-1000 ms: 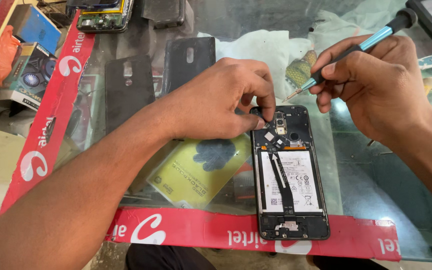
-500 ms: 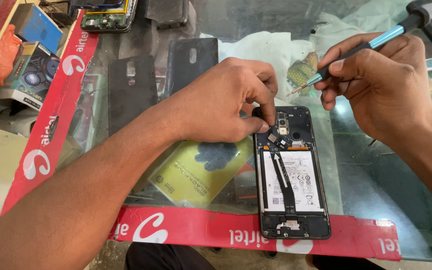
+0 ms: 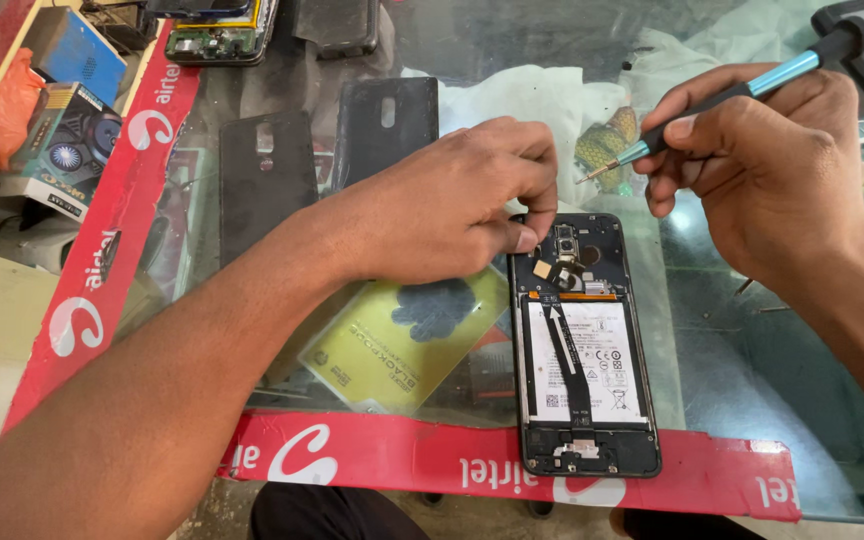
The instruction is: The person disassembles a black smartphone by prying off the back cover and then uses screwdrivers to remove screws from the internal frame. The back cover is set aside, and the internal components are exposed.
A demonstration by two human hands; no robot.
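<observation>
Fingers point(image 3: 530, 222) of the left hand point(image 3: 452, 205) pinch a small part at the top of the phone point(image 3: 582, 350). Above the phone, the right hand point(image 3: 762, 165) grips a screwdriver point(image 3: 742, 92).

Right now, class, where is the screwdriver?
In the head view, the screwdriver is at upper right, held in the right hand, its tip above the opened phone.
</observation>
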